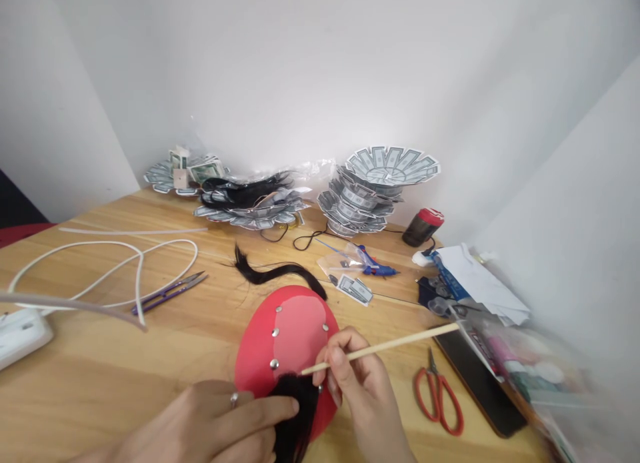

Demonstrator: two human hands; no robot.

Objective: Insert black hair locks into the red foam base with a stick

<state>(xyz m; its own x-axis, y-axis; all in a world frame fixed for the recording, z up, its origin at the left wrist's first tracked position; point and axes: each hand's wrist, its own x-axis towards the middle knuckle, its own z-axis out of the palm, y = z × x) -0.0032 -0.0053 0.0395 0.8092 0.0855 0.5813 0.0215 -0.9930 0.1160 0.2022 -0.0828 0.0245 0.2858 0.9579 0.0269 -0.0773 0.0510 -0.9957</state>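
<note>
A red oval fan piece [293, 330] with several silver studs lies on the wooden table [100, 376] in front of me. My left hand [220, 423], with a ring on one finger, presses a tuft of black hair [295, 410] onto the fan's near edge. My right hand [357, 383] pinches a thin wooden stick [400, 344] whose tip touches the fan next to the hair. Another black hair strand [275, 271] curls on the table just behind the fan.
Red-handled scissors [439, 396] lie right of my right hand, beside a black phone [475, 383]. Purple snips [170, 291] and a white cable [115, 263] sit to the left. Stacks of banknote-print paper fans [380, 183], a blue glue gun [377, 268] and a red-lidded jar [423, 226] stand at the back.
</note>
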